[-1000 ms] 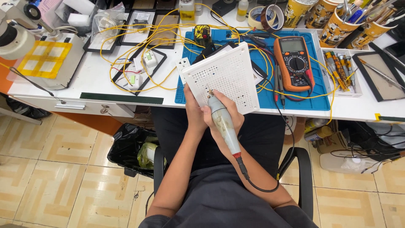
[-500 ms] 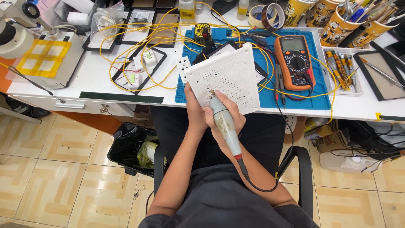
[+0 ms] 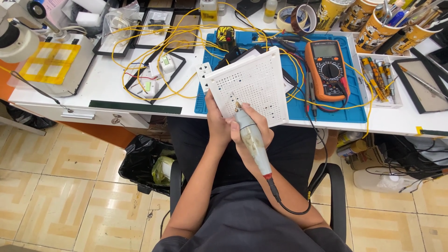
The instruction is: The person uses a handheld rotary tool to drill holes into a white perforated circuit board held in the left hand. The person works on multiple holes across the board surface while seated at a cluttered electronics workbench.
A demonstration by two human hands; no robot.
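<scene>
While the left hand [image 3: 217,122] grips the white perforated board [image 3: 252,86] at its edge, the right hand [image 3: 252,133] clasps a grey rotary tool [image 3: 252,140] against it.

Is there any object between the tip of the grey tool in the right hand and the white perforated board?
Nothing visible does. The right hand holds the grey tool with its tip right at the white perforated board, which the left hand grips at its lower edge. The yellow wires lie beyond.

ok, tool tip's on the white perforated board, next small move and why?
Probably ease the tip straight into the hole it rests at. The right hand holds the corded rotary tool with its tip touching the white perforated board, which the left hand steadies at its lower edge.
</scene>
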